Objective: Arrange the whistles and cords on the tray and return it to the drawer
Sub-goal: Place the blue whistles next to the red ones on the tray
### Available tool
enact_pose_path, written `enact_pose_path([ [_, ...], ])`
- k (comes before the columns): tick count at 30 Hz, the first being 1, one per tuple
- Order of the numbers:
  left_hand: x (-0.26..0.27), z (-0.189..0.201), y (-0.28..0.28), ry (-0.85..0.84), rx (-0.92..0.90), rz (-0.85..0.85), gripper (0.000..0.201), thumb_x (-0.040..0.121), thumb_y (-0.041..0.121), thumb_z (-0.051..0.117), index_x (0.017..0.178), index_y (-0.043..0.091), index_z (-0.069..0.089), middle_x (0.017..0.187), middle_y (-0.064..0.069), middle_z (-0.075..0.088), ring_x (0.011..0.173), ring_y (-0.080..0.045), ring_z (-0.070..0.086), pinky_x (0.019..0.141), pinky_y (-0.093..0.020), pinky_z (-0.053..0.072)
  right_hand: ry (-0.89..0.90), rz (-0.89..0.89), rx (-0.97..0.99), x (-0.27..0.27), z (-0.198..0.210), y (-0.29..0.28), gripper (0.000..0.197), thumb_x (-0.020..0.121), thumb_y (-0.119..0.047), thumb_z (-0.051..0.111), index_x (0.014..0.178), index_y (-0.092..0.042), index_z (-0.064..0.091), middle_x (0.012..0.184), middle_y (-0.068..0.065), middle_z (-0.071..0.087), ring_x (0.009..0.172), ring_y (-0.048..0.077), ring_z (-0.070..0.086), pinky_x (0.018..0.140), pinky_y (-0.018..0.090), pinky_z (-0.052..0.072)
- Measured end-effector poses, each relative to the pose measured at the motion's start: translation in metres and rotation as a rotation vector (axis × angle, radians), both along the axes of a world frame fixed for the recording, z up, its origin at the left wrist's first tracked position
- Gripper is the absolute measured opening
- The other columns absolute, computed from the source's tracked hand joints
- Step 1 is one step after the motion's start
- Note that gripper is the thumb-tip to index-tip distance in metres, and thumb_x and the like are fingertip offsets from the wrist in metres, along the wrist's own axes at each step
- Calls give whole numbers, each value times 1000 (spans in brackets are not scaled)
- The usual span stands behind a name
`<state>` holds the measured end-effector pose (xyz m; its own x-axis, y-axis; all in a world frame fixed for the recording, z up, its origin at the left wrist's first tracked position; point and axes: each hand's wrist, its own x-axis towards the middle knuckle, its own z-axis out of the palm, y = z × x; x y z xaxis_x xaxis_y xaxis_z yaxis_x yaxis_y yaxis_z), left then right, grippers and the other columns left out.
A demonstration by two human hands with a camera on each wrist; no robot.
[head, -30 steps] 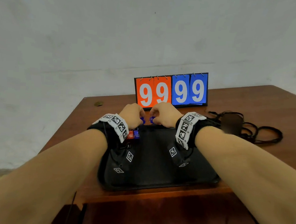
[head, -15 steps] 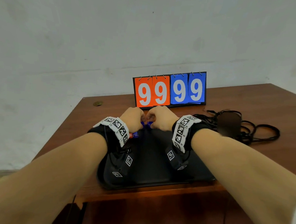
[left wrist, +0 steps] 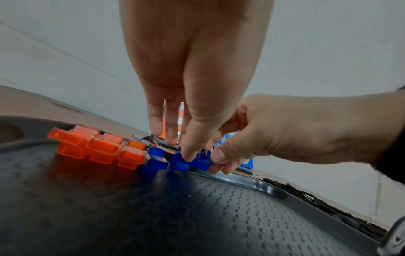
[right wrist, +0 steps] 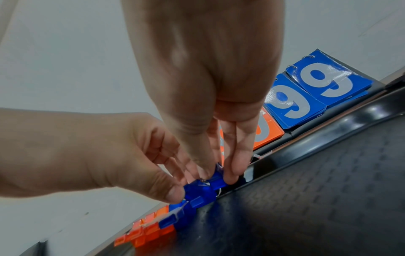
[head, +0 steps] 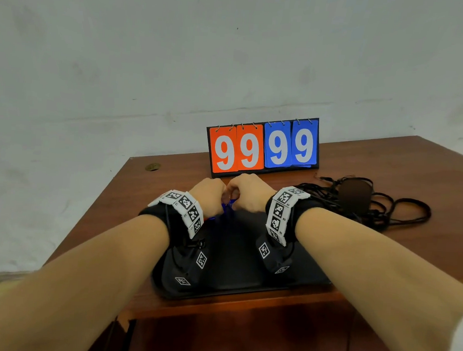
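Observation:
A black tray (head: 245, 275) lies on the desk's near edge. Along its far rim sit three orange whistles (left wrist: 94, 147) and one loose blue whistle (left wrist: 154, 162). My left hand (left wrist: 181, 152) pinches a second blue whistle (left wrist: 179, 164) beside that one, low at the tray floor. Touching it, a third blue whistle (right wrist: 215, 180) is pinched by my right hand (right wrist: 217, 175). In the head view both hands (head: 229, 195) meet at the tray's far edge and hide the whistles. Black cords (head: 386, 213) lie tangled on the desk, right of the tray.
A flip scoreboard (head: 262, 147) reading 99 99 stands just behind the tray. A dark brown pouch-like object (head: 357, 196) sits among the cords. The desk's left edge and front edge are close to the tray.
My hands, each holding a blue whistle a little apart, have come together and lowered to the tray's far rim, so the two whistles now sit side by side.

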<state>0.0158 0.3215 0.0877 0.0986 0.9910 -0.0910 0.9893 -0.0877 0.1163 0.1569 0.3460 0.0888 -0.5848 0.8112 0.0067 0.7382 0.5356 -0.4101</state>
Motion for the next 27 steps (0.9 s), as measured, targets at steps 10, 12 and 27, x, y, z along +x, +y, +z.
enact_pose_path([
  [10, -2, -3, 0, -4, 4, -13, 30, 78, 15, 80, 105, 10, 70, 102, -5, 71, 92, -22, 68, 86, -38, 58, -43, 1, -11, -3, -2, -2, 46, 78, -14, 79, 120, -15, 61, 117, 3, 65, 106, 22, 61, 93, 35, 51],
  [12, -3, -4, 0, -24, -12, -21, 30, 77, 16, 81, 106, 11, 71, 102, -4, 72, 94, -22, 69, 87, -38, 57, -37, 3, -24, -4, -3, -3, 49, 77, -14, 80, 122, -15, 60, 119, 3, 64, 108, 22, 61, 94, 35, 51],
  [27, -54, 6, -8, -223, -22, 93, 25, 89, 14, 63, 111, 21, 71, 117, 4, 68, 106, -14, 62, 94, -31, 50, -55, 8, -82, -3, -6, -2, 52, 80, -29, 79, 126, -16, 60, 120, 2, 63, 108, 19, 59, 92, 31, 49],
])
